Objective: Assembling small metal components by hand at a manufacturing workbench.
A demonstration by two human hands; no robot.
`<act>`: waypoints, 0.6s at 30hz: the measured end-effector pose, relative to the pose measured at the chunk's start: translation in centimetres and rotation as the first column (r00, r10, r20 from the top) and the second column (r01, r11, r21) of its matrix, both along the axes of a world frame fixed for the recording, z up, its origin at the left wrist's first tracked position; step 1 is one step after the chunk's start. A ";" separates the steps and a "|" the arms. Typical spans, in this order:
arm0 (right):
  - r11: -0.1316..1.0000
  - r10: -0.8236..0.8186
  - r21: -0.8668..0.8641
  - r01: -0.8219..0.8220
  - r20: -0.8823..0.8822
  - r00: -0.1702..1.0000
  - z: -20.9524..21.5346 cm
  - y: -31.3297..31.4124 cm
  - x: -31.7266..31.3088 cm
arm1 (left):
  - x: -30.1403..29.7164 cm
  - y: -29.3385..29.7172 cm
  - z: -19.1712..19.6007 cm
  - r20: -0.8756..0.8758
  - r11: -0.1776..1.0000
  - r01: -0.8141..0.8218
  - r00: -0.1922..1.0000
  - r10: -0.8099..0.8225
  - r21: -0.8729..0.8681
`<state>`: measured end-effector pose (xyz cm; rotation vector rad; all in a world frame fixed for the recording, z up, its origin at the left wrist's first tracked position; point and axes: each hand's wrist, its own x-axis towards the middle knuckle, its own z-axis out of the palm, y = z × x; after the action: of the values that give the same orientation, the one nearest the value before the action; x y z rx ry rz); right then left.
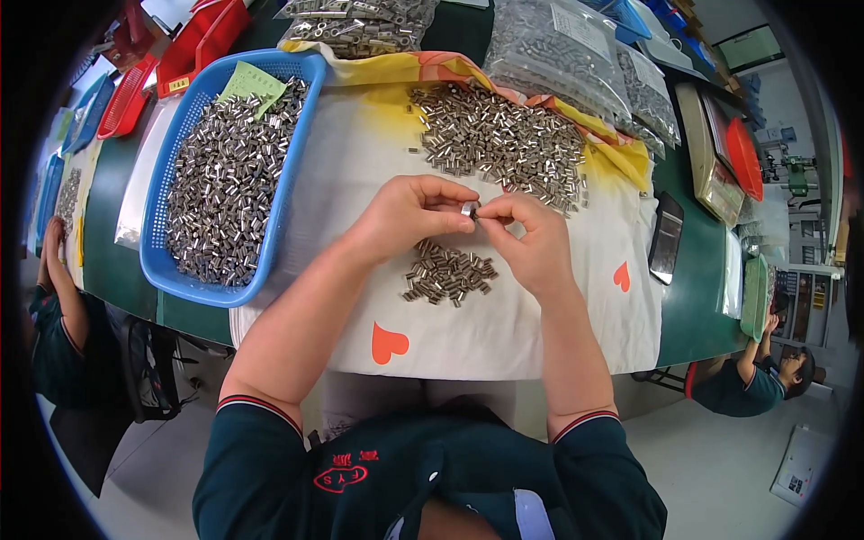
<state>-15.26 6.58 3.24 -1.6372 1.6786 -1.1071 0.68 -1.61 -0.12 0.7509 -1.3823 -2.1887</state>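
Observation:
My left hand [416,214] pinches a small shiny metal sleeve [469,208] between thumb and fingertips, above the cloth. My right hand [533,238] meets it there, thumb and forefinger closed at the sleeve's right side. Whatever the right fingertips grip is too small to make out. Just below the hands lies a small pile of metal sleeves [448,274] on the white cloth [315,207]. Beyond them spreads a larger heap of similar sleeves [504,139], against a yellow and orange fold of cloth [396,67].
At left stands a blue basket [155,193] full of sleeves, with a green paper slip [255,85]. Bagged metal parts [558,54] line the back. A dark phone [666,238] lies at right on the green table [697,306]. Other people sit at both sides.

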 end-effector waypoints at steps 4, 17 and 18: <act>0.986 -0.057 -0.165 0.008 -0.296 0.953 0.1 0.4 1.0 | -0.1 0.3 -0.3 0.050 0.998 -0.022 0.998 0.025 -0.063; 0.996 -0.031 -0.093 0.004 -0.295 0.955 0.2 0.6 1.1 | 0.0 0.2 0.0 0.168 0.984 0.019 0.986 0.011 -0.177; 0.999 -0.020 -0.041 0.011 -0.217 0.976 0.2 0.5 0.8 | 0.0 0.1 0.2 0.170 0.984 0.027 0.985 0.002 -0.174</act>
<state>-14.43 7.12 3.40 -1.8287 1.8182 -1.0042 0.68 -1.47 0.03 0.8803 -1.6433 -2.0175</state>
